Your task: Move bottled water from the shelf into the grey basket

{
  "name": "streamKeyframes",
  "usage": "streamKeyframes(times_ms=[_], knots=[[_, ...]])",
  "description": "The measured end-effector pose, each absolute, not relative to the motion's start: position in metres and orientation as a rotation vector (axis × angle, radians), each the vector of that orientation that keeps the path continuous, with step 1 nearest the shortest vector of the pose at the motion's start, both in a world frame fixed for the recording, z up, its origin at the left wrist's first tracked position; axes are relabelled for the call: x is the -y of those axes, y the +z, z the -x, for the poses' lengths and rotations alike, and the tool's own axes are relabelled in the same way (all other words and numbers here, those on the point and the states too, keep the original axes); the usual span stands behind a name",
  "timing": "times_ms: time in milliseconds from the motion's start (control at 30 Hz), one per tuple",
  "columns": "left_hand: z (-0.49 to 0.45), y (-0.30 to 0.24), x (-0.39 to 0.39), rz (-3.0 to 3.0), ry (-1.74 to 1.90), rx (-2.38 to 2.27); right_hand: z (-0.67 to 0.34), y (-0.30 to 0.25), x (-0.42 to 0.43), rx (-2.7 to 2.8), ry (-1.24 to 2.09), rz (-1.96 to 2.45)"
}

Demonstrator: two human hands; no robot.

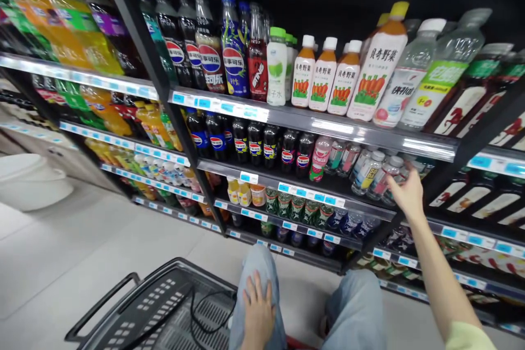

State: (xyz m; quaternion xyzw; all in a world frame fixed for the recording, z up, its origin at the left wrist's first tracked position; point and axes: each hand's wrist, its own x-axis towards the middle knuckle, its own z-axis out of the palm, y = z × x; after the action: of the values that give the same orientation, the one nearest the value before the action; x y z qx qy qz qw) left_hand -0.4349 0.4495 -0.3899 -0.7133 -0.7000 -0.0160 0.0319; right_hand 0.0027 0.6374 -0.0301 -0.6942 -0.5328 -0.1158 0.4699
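My right hand (pixel 410 195) reaches into the second shelf at its right end. Its thumb and fingers are around a clear plastic bottle (pixel 402 173), which they partly hide. Just left of it stand a clear bottle with a reddish label (pixel 382 179) and a clear bottle with a yellow and white label (pixel 368 174). My left hand (pixel 259 309) lies flat on my left knee (pixel 259 265), fingers spread and holding nothing.
A dark shopping basket (pixel 164 284) with a black cable (pixel 194 314) in it stands on the floor at left. Above my right hand, the upper shelf edge (pixel 328 126) juts out under tall bottles. A white round tub (pixel 41 191) is at far left.
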Motion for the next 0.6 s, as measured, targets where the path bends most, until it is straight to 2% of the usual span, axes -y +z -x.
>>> streamKeyframes(times_ms=[100, 233, 600], knots=[[0.442, -0.399, -0.446, 2.176, -0.127, 2.125, -0.005, -0.007, -0.663, 1.308, -0.3, 1.843], [0.45, -0.405, -0.447, 2.191, -0.156, 2.114, -0.003, -0.004, -0.673, 1.251, -0.282, 1.887], [0.454, -0.399, -0.451, 2.277, -0.082, 2.165, 0.029, -0.055, -0.589, 1.244, -0.688, 1.364]])
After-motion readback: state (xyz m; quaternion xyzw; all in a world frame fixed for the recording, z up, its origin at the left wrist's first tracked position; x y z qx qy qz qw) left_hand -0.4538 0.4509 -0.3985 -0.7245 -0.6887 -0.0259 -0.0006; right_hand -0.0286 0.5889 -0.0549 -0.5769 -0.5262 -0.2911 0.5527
